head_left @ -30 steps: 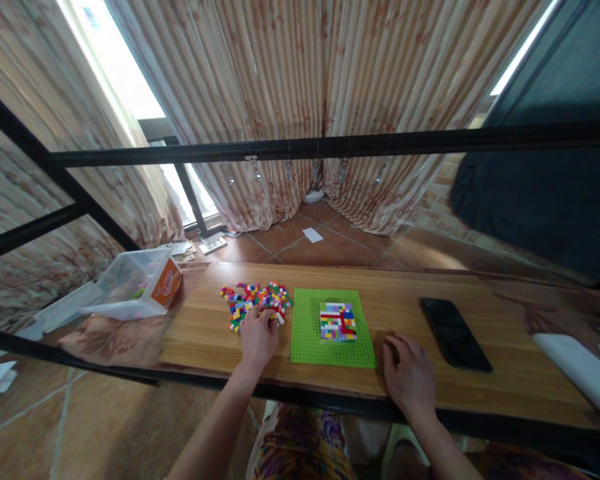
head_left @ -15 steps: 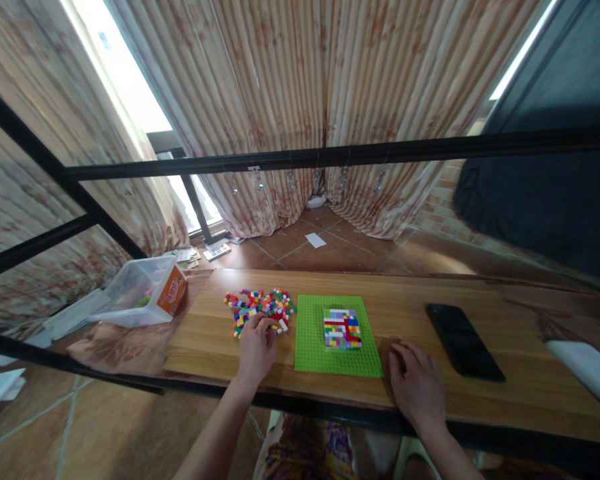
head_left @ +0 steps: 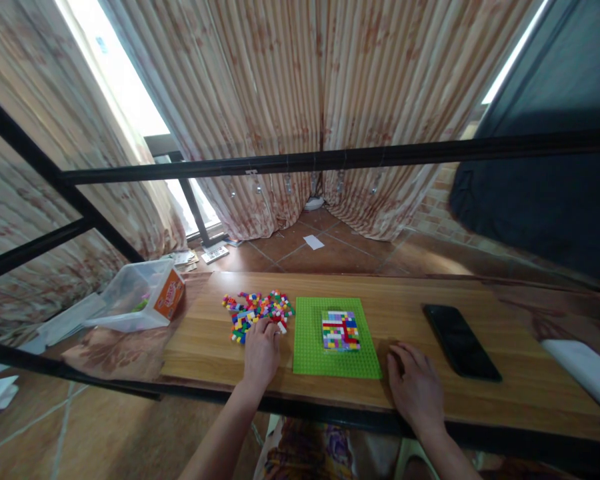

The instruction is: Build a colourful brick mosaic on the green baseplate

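Note:
My left hand (head_left: 262, 351) is at the near right edge of a loose pile of small coloured toy bricks (head_left: 254, 308). Its fingers are drawn together and point down; whatever they pinch is hidden behind them. To the right of it lies a green studded baseplate (head_left: 310, 353). A block of many-coloured bricks (head_left: 341, 331), with red, white, blue and yellow pieces, sits on the plate right of its middle. Beside the plate's near right corner, my right hand (head_left: 416, 383) rests on the wooden table, fingers loosely curved, thumb apart, nothing visible in it.
A black phone (head_left: 463, 341) lies right of my right hand. On the left stands a clear plastic box (head_left: 139, 293) with an orange label. A dark metal rail (head_left: 280, 164) crosses beyond the table (head_left: 200, 353). Something white (head_left: 580, 367) lies at the right edge.
My left hand has shifted slightly right along the near side of the pile, and its fingers are closer together. My right hand stays put. The view has moved a little.

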`<action>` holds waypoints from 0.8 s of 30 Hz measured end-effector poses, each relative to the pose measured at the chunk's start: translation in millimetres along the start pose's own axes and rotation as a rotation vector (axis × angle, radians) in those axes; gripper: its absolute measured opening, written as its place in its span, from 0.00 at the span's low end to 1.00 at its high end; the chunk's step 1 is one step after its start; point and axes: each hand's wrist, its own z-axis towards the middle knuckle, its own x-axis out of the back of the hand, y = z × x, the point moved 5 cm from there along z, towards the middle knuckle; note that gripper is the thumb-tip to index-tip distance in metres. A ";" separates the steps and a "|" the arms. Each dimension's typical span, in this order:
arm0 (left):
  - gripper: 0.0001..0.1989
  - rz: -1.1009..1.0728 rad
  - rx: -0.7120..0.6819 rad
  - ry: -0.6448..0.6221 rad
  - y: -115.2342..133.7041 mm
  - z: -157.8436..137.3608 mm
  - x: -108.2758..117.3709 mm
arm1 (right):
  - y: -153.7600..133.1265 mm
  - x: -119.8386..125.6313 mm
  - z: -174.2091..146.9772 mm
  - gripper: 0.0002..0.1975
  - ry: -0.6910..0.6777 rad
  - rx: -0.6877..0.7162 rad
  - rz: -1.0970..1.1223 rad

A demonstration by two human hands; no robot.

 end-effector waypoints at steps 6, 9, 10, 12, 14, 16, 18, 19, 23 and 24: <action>0.08 -0.417 0.241 0.008 0.2 -4.6 5.7 | -0.5 0.0 -0.1 0.18 -0.006 0.019 -0.015; 0.10 -0.790 0.413 -0.024 2.6 -7.1 -1.3 | -0.5 0.3 -0.2 0.18 -0.002 0.018 -0.019; 0.12 -0.897 0.464 -0.030 3.8 -7.9 -3.8 | -0.5 0.5 -0.2 0.18 0.000 0.015 -0.018; 0.16 -1.048 0.552 -0.031 5.6 -9.4 -7.2 | -0.6 0.8 -0.1 0.18 0.001 0.005 -0.008; 0.17 -1.118 0.602 -0.016 6.6 -10.8 -8.1 | -1.0 1.1 0.2 0.17 -0.003 -0.002 0.003; 0.16 -1.140 0.623 0.010 6.4 -12.3 -7.9 | -1.6 1.7 0.5 0.17 -0.004 -0.002 0.007; 0.15 -1.143 0.625 0.028 5.3 -13.7 -9.2 | -2.2 2.7 0.8 0.18 0.000 0.002 -0.002; 0.14 -1.142 0.624 0.037 4.3 -14.5 -10.6 | -2.4 3.0 1.0 0.18 0.002 0.007 -0.009; 0.13 -1.129 0.630 0.084 -2.8 -18.2 -19.7 | -1.8 2.7 1.3 0.18 -0.005 0.026 -0.036; 0.13 -1.119 0.630 0.089 -5.1 -19.3 -22.2 | -1.3 2.4 1.2 0.18 -0.006 0.028 -0.040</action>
